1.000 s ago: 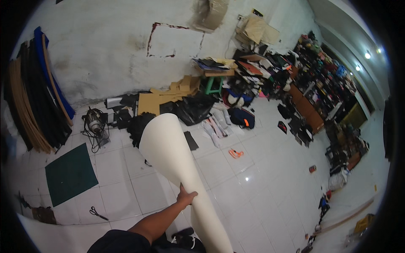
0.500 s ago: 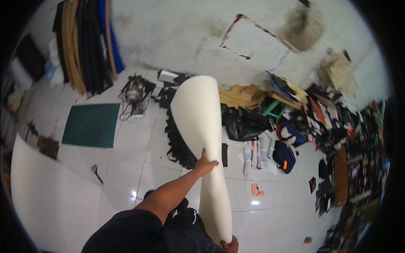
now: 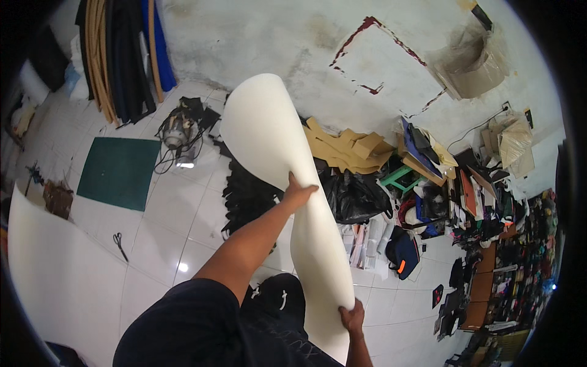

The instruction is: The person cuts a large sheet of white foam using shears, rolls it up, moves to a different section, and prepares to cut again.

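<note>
A large cream-white flexible sheet (image 3: 263, 122), which looks like foam, stands curled in front of me. It runs from the wall side down to my body. My left hand (image 3: 299, 192) grips its edge around the middle, where the sheet is pinched narrow. Lower down and to the right, my right hand (image 3: 353, 317) is closed on the near part of the same sheet, thumb showing on its face. Beneath and behind the sheet lies a heap of black pieces (image 3: 244, 199), partly hidden by it and my left forearm.
Another white sheet (image 3: 67, 281) covers the floor at left, with scissors (image 3: 120, 246) beside it. A green mat (image 3: 118, 174), a motor-like machine (image 3: 177, 131) and standing rolls (image 3: 125, 61) are farther back. Black bags (image 3: 354, 196), cardboard (image 3: 345, 147) and crowded shelves (image 3: 520, 269) fill the right.
The sheet's far end has swung up and left. My right hand has come farther into view, higher along the sheet. My left hand has risen slightly, still holding on.
</note>
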`<state>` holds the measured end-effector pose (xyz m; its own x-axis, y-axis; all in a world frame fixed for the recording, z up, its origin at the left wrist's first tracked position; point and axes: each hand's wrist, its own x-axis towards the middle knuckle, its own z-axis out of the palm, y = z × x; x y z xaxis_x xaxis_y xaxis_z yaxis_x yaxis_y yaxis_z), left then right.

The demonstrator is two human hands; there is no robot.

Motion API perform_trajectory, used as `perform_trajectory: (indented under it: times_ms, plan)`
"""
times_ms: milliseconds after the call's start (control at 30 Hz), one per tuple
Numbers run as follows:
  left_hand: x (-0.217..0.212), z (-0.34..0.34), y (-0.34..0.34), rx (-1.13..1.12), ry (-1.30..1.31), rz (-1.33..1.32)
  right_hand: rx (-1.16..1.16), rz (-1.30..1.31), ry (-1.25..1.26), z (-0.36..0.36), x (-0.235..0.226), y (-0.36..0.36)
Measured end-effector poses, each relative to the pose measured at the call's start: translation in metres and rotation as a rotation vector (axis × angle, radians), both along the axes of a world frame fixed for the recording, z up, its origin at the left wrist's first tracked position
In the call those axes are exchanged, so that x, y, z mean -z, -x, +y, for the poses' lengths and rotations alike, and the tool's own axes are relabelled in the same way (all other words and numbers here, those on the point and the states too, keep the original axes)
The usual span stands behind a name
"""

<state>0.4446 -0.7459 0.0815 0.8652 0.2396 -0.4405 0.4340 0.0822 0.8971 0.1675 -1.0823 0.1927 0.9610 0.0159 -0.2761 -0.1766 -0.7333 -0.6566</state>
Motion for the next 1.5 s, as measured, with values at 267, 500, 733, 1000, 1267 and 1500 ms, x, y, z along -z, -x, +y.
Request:
perform_trajectory:
  times_ms: [267, 500, 733, 1000, 1267, 1500]
  plan:
    - [-0.062, 0.028, -0.118, -0.06, -0.159, -0.209, -0.21, -0.275, 0.134, -0.07, 0.049, -0.251]
    - [0.064, 0.037, 0.099, -0.019, -0.333, 0.136, -0.182, -0.317, 0.395, -0.075, 0.055, -0.502]
    - [0.053, -0.003, 0.608, -0.779, -0.238, 1.338, -0.319, -0.546, 0.566, -0.003, 0.066, -0.637]
    - [-0.002, -0.131, 0.595, -1.19, -0.055, 0.912, -0.458, -0.436, 0.974, 0.053, 0.21, -0.657]
    - [0.025, -0.191, 0.483, -0.944, 0.202, 0.703, -1.481, 0.083, 0.456, 0.184, 0.332, -0.346]
    - [0.036, -0.262, 0.648, -1.361, 0.213, 0.755, -1.994, 0.484, 0.357, 0.259, 0.216, -0.049]
